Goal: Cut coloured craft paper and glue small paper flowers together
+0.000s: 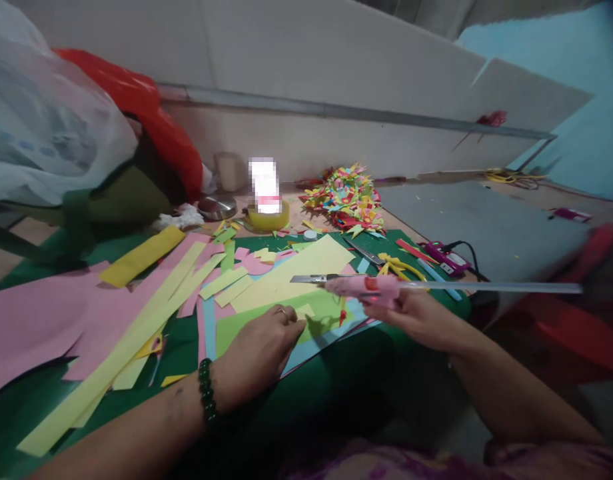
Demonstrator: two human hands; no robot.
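Note:
My right hand (426, 317) is wrapped round a pink glue gun (371, 288). A long clear glue stick (501, 287) juts out of its back, and its nozzle points left above the paper sheets. My left hand (261, 343), with a ring and a dark bead bracelet (206, 390), is closed over a small pale yellow paper piece (305, 311) on the green sheet (231, 327). The fingertips are partly hidden. A metal-coloured utility knife (309, 279) shows just by the nozzle, above the large pale yellow sheet (311, 263).
Long yellow strips (136, 340) and pink sheets (31, 313) cover the left. Yellow-handled scissors (401, 267) lie behind my right hand. At the back are a lit phone (265, 183), a yellow tape roll (276, 219) and a colourful heap of folded paper pieces (349, 193). A purple device (446, 259) has a cable.

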